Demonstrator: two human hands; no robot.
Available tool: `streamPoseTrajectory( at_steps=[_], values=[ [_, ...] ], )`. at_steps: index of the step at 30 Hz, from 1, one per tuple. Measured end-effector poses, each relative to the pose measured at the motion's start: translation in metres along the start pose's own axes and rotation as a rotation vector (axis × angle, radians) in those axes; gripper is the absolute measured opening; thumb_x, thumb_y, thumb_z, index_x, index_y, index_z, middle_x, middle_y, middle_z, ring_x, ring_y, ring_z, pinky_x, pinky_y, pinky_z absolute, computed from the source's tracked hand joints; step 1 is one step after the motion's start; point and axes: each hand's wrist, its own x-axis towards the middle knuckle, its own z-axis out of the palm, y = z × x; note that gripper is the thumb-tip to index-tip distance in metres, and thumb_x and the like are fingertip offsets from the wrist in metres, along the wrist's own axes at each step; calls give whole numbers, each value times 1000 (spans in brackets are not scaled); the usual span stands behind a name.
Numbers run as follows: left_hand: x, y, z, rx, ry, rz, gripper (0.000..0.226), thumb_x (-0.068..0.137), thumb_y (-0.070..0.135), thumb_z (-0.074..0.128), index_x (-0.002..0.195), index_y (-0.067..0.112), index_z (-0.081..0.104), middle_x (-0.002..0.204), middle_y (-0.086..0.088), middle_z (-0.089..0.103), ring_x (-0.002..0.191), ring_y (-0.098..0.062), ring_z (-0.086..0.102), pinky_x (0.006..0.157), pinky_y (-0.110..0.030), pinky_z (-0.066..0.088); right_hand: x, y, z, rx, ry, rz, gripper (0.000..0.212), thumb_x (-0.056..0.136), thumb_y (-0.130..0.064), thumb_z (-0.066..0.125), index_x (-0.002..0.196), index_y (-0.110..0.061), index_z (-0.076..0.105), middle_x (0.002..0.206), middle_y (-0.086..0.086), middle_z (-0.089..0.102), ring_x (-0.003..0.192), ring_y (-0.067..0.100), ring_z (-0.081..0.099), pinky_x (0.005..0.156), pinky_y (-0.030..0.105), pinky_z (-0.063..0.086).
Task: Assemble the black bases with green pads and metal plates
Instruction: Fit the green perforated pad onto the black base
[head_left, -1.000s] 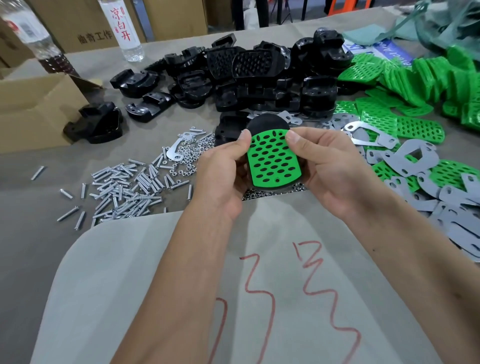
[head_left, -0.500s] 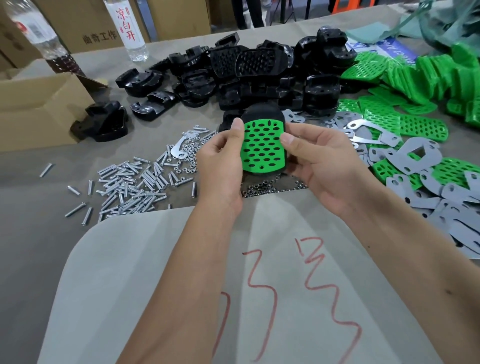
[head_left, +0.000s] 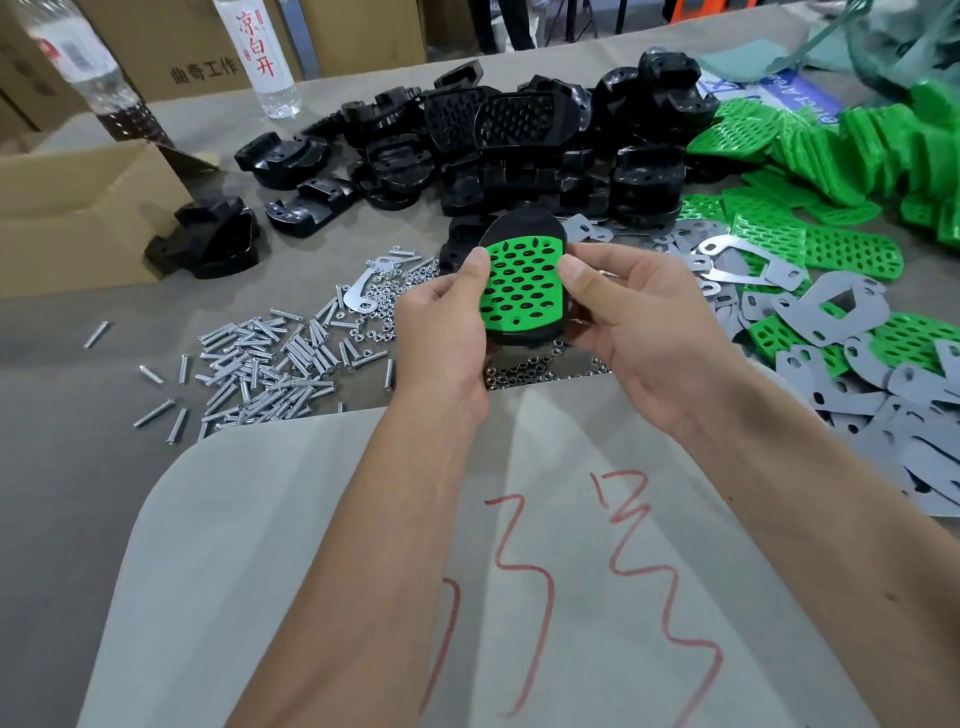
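A black base (head_left: 519, 224) with a perforated green pad (head_left: 524, 283) laid on its face is held up above the table between both hands. My left hand (head_left: 441, 332) grips its left edge, thumb on the pad's upper left corner. My right hand (head_left: 644, 332) grips the right edge, thumb on the pad's right side. A heap of black bases (head_left: 519, 150) lies behind. Loose green pads (head_left: 841, 156) pile at the right, and grey metal plates (head_left: 841, 312) spread below them.
Screws (head_left: 265, 364) and small nuts (head_left: 519, 374) are scattered left of and under the hands. A cardboard box (head_left: 67, 218) stands at the left, two bottles (head_left: 265, 57) behind it. A grey sheet with red marks (head_left: 519, 597) covers the near table.
The held base and pad have been turned from tilted to nearly upright and raised slightly. Both hands kept their grip throughout.
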Motion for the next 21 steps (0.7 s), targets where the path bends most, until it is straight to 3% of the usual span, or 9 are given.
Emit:
streamPoseTrajectory(
  at_steps=[2, 5, 9, 13, 15, 18, 21],
  values=[
    [1, -1, 0, 1, 35, 9, 23, 101, 23, 67, 86, 6, 67, 67, -2, 76, 58, -15, 73, 48, -26, 55, -1, -3, -1, 5, -60, 59, 27, 103, -7, 58, 127, 3, 66, 120, 26, 73, 116, 42, 69, 98, 52, 58],
    [0, 0, 0, -16, 28, -19, 23, 101, 23, 67, 84, 7, 65, 66, -2, 75, 56, -15, 72, 46, -24, 53, -3, -7, -4, 39, -71, 62, 29, 98, 0, 62, 126, 7, 63, 117, 28, 73, 111, 42, 71, 99, 52, 58],
    [-2, 2, -2, -23, -13, -56, 21, 101, 22, 66, 87, 7, 71, 76, -9, 78, 64, -22, 74, 57, -34, 61, -7, -4, -2, 114, -57, 12, 33, 95, 9, 60, 127, 5, 61, 113, 33, 71, 96, 37, 73, 90, 47, 62],
    [-2, 6, -3, -66, -10, -104, 20, 101, 20, 66, 105, 1, 71, 89, -15, 78, 74, -29, 76, 69, -50, 65, -7, 2, 2, 124, -60, -10, 33, 94, 11, 61, 126, 4, 62, 108, 31, 72, 93, 38, 73, 81, 46, 64],
    [-2, 7, -3, -74, 3, -108, 19, 101, 19, 65, 104, 1, 71, 87, -15, 78, 73, -29, 76, 71, -51, 65, -7, 2, 2, 103, -95, -8, 29, 95, 8, 62, 123, 0, 65, 107, 27, 74, 96, 39, 74, 83, 48, 64],
    [-3, 6, -3, -66, 13, -53, 20, 102, 19, 62, 88, 7, 70, 73, -8, 77, 63, -22, 75, 58, -39, 64, -3, 1, -3, -68, -71, -50, 23, 99, -2, 65, 121, -7, 66, 104, 22, 77, 97, 42, 74, 89, 53, 62],
    [-1, 11, -7, -86, 53, 19, 21, 104, 22, 61, 87, 11, 66, 72, -1, 78, 69, -18, 77, 65, -39, 65, 5, 1, -19, -607, 99, -253, 21, 99, -16, 69, 120, -17, 70, 92, 3, 79, 90, 28, 73, 85, 47, 59]
  ],
)
